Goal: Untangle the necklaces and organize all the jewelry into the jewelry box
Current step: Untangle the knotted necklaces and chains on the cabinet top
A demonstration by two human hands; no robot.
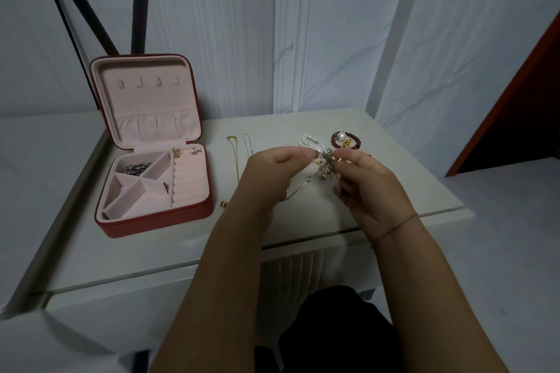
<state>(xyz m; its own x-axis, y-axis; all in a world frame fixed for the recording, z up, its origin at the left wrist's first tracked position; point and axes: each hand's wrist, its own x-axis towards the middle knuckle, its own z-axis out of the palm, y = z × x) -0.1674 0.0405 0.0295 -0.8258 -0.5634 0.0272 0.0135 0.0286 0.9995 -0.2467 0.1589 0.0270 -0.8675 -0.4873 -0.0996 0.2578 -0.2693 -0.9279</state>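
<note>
Fingers (298, 154) of the left hand (272, 168) and right hand (365, 180) are pinching a tangled clump of necklaces (325, 164) above the tabletop (424, 191), near the open jewelry box (157, 225).

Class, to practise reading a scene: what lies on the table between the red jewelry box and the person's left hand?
In the head view, a gold chain and a silver chain lie stretched side by side, with a small gold bead nearby.

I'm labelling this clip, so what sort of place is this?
Likely a bedroom or dressing corner at home: a small white table, pale panelled walls behind it, and an open red jewelry box.
</note>
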